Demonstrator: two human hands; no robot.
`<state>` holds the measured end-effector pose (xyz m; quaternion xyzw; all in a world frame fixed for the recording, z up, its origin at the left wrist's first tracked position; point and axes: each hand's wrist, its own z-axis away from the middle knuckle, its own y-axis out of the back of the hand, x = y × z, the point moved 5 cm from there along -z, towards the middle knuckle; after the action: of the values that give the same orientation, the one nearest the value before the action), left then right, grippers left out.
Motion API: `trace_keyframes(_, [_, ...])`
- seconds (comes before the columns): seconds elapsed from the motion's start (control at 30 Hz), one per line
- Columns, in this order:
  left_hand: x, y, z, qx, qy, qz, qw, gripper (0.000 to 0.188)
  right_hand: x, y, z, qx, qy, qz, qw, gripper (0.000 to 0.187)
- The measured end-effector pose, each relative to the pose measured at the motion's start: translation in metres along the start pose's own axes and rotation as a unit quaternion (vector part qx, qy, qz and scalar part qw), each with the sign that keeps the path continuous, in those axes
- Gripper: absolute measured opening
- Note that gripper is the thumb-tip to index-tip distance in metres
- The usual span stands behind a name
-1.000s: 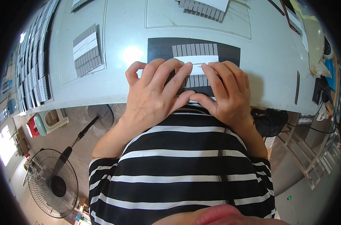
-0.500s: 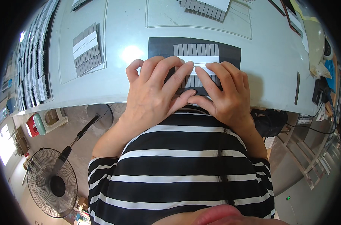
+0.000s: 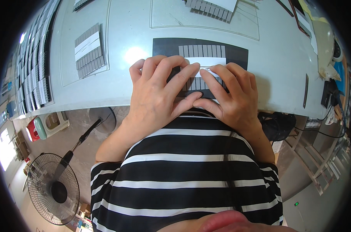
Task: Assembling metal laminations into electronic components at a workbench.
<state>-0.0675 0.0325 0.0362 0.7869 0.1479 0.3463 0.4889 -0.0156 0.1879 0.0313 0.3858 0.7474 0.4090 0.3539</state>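
Note:
A black mat (image 3: 164, 48) lies at the table's near edge. On it rests a row of narrow grey strips (image 3: 202, 50) crossed by a white paper band (image 3: 204, 60). Thin pale wires (image 3: 205, 67) lie over the band, between my fingertips. My left hand (image 3: 152, 94) is open, fingers bent and apart, its index fingertip at the wires' left end. My right hand (image 3: 237, 92) is open too; its index and middle fingertips touch down beside the wires' right end. Both thumbs are near each other at the mat's near edge. Part of the strips' left side is hidden under my left hand.
A similar banded strip set (image 3: 88, 50) lies to the left, another (image 3: 210, 9) at the back. Many stacked strips (image 3: 38, 58) line the left edge. A dark flat bar (image 3: 306, 91) lies at right. A fan (image 3: 53, 189) stands on the floor, lower left.
My right index and middle fingertips have shifted slightly over the band, and the wires between my hands have changed position a little. My left hand has barely moved.

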Motion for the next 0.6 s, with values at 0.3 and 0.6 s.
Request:
trace_keyframes(0.3, [0.0004, -0.0009, 0.001, -0.003, -0.003, -0.013, 1.0, 0.051, 0.0029, -0.0005, 0.0048, 0.017, -0.005, -0.04, 0.999, 0.067])
trace_keyframes(0.6, [-0.0005, -0.0009, 0.0009, -0.004, 0.0, -0.007, 1.0, 0.051, 0.0021, -0.001, 0.0024, -0.016, -0.009, -0.033, 0.999, 0.062])
